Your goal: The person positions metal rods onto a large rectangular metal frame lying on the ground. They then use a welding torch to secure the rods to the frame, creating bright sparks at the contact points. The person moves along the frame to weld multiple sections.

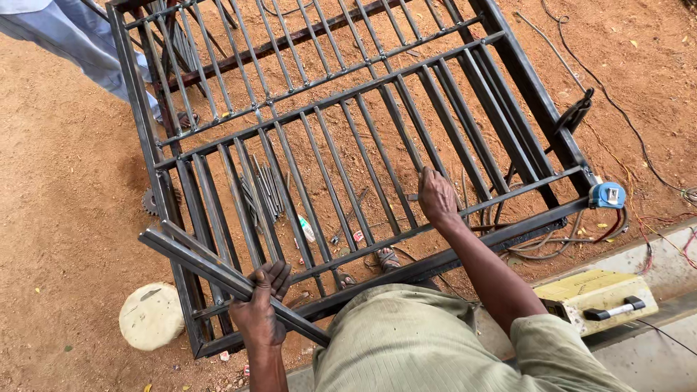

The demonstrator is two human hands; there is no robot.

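The big gate frame [348,138] is dark metal, dull and a bit rough, with thin bars. The long bar [218,272] in the left hand [260,308] is grey metal with a soft shine. The ground [65,181] is dry, grainy, reddish dirt. At the right edge, the tape measure [607,194] is shiny blue plastic. The round stone [151,316] at lower left looks pale and chalky. The shirt [428,345] is soft green cloth.
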